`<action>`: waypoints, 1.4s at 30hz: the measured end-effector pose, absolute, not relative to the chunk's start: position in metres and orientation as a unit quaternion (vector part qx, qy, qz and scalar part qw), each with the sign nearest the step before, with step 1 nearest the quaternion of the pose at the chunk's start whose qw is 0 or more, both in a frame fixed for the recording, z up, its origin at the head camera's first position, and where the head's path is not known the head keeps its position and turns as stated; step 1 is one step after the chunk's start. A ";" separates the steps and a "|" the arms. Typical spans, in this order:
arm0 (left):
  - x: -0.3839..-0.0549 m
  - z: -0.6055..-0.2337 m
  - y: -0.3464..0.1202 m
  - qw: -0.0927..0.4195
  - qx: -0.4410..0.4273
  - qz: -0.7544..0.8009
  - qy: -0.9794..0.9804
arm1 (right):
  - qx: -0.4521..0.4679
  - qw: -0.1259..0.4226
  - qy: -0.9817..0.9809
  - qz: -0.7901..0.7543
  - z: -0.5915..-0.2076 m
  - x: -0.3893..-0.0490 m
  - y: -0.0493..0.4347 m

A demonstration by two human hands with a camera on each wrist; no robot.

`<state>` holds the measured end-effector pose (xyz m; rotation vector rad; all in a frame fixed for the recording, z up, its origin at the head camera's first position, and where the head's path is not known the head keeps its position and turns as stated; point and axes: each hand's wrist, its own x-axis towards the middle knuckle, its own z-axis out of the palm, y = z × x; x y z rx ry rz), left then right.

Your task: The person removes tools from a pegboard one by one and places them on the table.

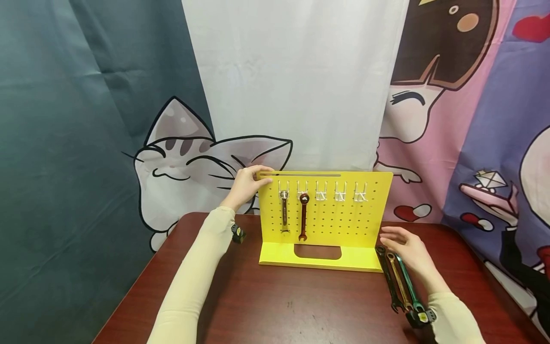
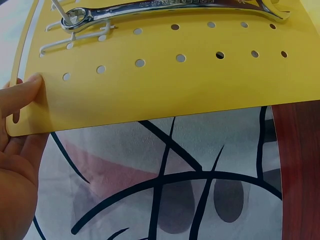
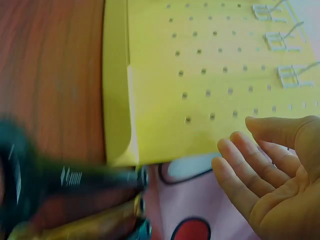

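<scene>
A yellow pegboard [image 1: 322,217] stands upright on the table. My left hand [image 1: 248,184] pinches its upper left corner, thumb on the front face and the other fingers behind it. On the board's leftmost hook hangs a silver wrench [image 1: 284,212], and a dark red wrench [image 1: 303,217] hangs from the hook beside it. My right hand [image 1: 406,246] is near the board's right edge, fingers loosely extended and holding nothing. Below it on the table lie a black wrench [image 1: 388,282], a gold wrench [image 1: 399,279] and a green wrench [image 1: 409,282], side by side.
Three white hooks, including the rightmost hook [image 1: 360,193], carry nothing. A dark red-brown table [image 1: 275,306] bears the board. Behind it hangs a curtain [image 1: 296,86] printed with cartoon figures. Each wrist wears a small black camera, such as the left camera [image 1: 237,233].
</scene>
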<state>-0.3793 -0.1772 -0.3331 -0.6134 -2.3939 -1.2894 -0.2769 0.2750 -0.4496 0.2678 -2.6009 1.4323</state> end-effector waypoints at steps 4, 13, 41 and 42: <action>-0.379 -0.333 -0.178 0.177 -0.216 -0.458 -0.844 | 0.099 0.082 -0.867 0.482 -0.445 -0.284 0.259; -0.380 -0.332 -0.176 0.183 -0.219 -0.448 -0.847 | 0.103 0.072 -0.866 0.484 -0.441 -0.299 0.221; -0.380 -0.332 -0.178 0.191 -0.221 -0.438 -0.850 | 0.146 0.000 -0.781 0.608 -0.439 -0.326 0.122; -0.380 -0.332 -0.177 0.192 -0.221 -0.437 -0.850 | 0.149 -0.001 -0.780 0.608 -0.440 -0.327 0.120</action>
